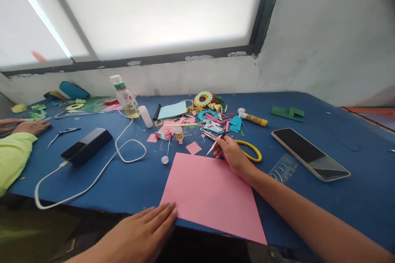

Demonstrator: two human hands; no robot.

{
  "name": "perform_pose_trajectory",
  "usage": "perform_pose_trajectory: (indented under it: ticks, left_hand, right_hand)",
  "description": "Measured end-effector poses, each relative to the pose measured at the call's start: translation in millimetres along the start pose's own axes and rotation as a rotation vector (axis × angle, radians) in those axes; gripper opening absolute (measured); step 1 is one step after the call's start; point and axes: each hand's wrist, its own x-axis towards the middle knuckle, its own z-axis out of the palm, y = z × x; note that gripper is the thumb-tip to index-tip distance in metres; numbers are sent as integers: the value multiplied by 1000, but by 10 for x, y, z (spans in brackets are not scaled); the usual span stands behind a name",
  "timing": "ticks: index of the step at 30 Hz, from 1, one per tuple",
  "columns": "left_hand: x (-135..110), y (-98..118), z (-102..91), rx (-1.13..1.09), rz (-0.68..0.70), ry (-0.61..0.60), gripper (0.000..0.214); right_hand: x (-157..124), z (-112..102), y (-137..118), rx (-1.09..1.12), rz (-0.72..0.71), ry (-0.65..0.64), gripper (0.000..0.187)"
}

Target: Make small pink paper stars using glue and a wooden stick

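Note:
A large pink sheet of paper (212,197) lies at the table's front edge. My left hand (154,222) rests flat on its near left corner, fingers stretched out. Above the sheet's far edge, my right hand (230,152) is closed on a slim white pointed thing (212,147); its exact kind is unclear. Scissors with a yellow handle (254,153) lie at this hand, partly hidden by it. A small pink paper square (194,148) and a small glue bottle (178,133) are just to the left.
Paper scraps (212,121) are heaped at the back. A phone (310,152), clear stencil (283,168) and glue tube (254,118) lie right. Left are a bottle (126,100), a black device (88,146) with a white cable (101,178), and another person's hand (31,127).

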Motion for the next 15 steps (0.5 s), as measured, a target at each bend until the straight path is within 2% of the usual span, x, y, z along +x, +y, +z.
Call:
perform_pose_trajectory:
  ticks: [3,4,6,9,10,12,15]
  left_hand:
    - [-229,-30,-150,102,-176,55,50]
    - [-241,-55,-235,139,-235,90,42]
    - [-139,-144,-432,174,-238,245,40]
    - [258,-351,-728,278,-303,542,39]
    - [425,-426,-811,313,-289,592,39]
    - [763,-569,-937,356,-224,624,37]
    - [1185,-740,-1015,389,-145,596,34]
  right_hand:
    - [22,-34,-33,2,65,-52,31]
    - [22,-43,-48,-1,84,-66,31]
    - [17,-60,-81,-17,117,-83,31]
    - [4,-101,-133,-62,163,-102,31]
    - [1,-124,-153,-82,180,-112,31]
    - [-4,-182,-196,-133,222,-145,31]
    - [-2,-285,-258,-218,284,-195,31]
